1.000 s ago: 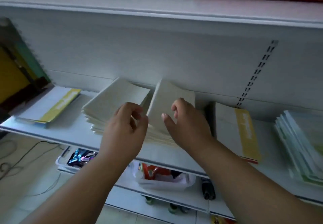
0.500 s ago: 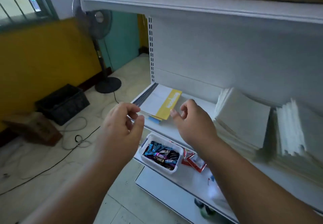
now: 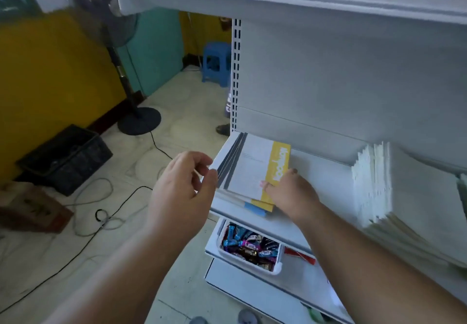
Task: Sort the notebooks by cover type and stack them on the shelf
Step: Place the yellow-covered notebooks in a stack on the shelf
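Right hand [image 3: 290, 192] grip pinches yellow-band notebook [image 3: 255, 169] at shelf [image 3: 323, 182] left end; left hand [image 3: 182, 187] curled, empty beside it. Both hands just left plain-cover stack [image 3: 404, 192]: next sort pile starts.

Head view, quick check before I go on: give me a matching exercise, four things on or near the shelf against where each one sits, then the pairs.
Things:
1. yellow-banded notebook
2. plain white notebook stack
3. candy tray
4. blue stool

Places:
A. on the floor behind the shelf unit
B. right part of the middle shelf
C. on the lower shelf, below the notebooks
D. left end of the middle shelf, under the right hand

Pairs: 1-D, 2-B, 3-C, 4-A
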